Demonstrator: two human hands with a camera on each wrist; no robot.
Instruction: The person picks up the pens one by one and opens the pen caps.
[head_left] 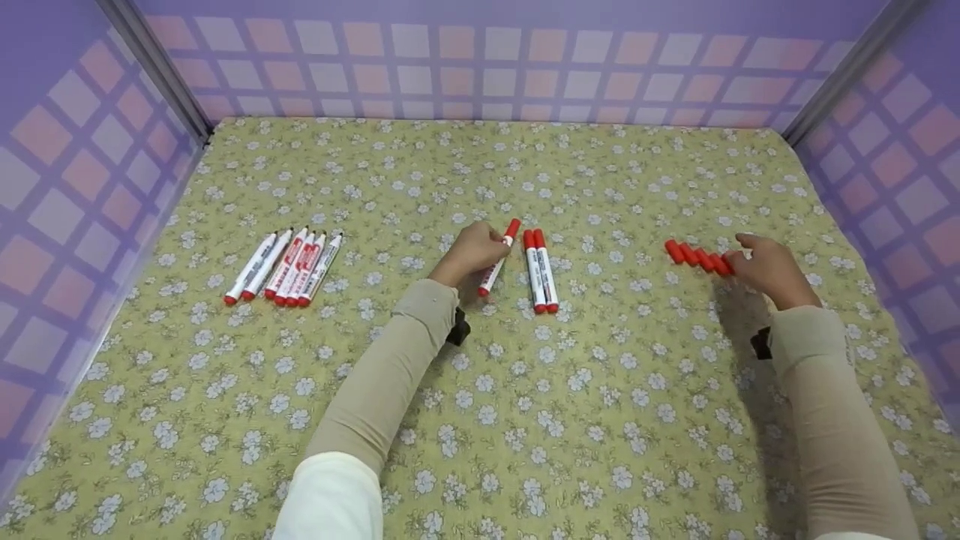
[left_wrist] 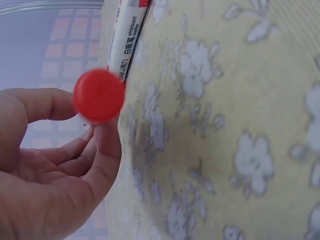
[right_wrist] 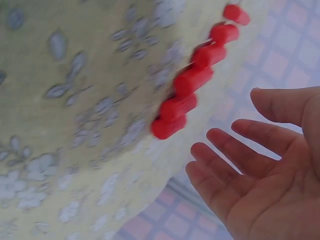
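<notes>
My left hand (head_left: 472, 251) pinches a capped red whiteboard marker (head_left: 490, 277) between thumb and fingers, its red cap end tilted toward the back. In the left wrist view, the red round end of this marker (left_wrist: 98, 96) points at the camera. Just right of it, two capped markers (head_left: 541, 274) lie side by side. My right hand (head_left: 772, 271) hovers at the right end of a slanted row of loose red caps (head_left: 697, 257). In the right wrist view its fingers (right_wrist: 220, 170) are spread and hold nothing, apart from the caps (right_wrist: 192, 80).
Several uncapped white markers with red ends (head_left: 289, 270) lie in a group on the left. A flowered yellow-green cloth (head_left: 600, 420) covers the table. Checked purple partitions (head_left: 495, 67) stand at the back and both sides.
</notes>
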